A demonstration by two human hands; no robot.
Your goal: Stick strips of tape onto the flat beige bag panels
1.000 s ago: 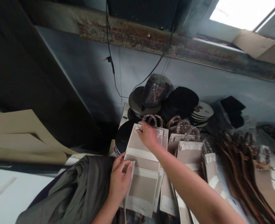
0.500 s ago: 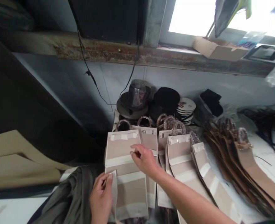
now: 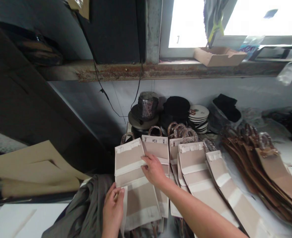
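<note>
A beige bag panel point(image 3: 129, 155) with white strips across it lies at the front, tilted a little to the left. At its top is a plastic-wrapped ring handle point(image 3: 127, 137). My left hand point(image 3: 113, 206) is closed on the panel's left edge, by a pale strip hanging there. My right hand point(image 3: 154, 170) has its fingers closed at the panel's right edge; the part under the fingers is hidden. Just behind is another beige bag panel point(image 3: 157, 145) with small metal fittings near its top.
More beige bag panels point(image 3: 193, 153) overlap to the right, and brown bag panels point(image 3: 272, 165) lie beyond them. Rolls of black tape point(image 3: 177, 107) and a white-sided spool stack point(image 3: 199, 114) stand by the wall. Grey cloth point(image 3: 86, 205) and tan sheets point(image 3: 37, 165) are on the left.
The front bag panel has turned slightly, its top left corner now lower. My right hand has come down from over the panel to its right edge. The camera view has shifted.
</note>
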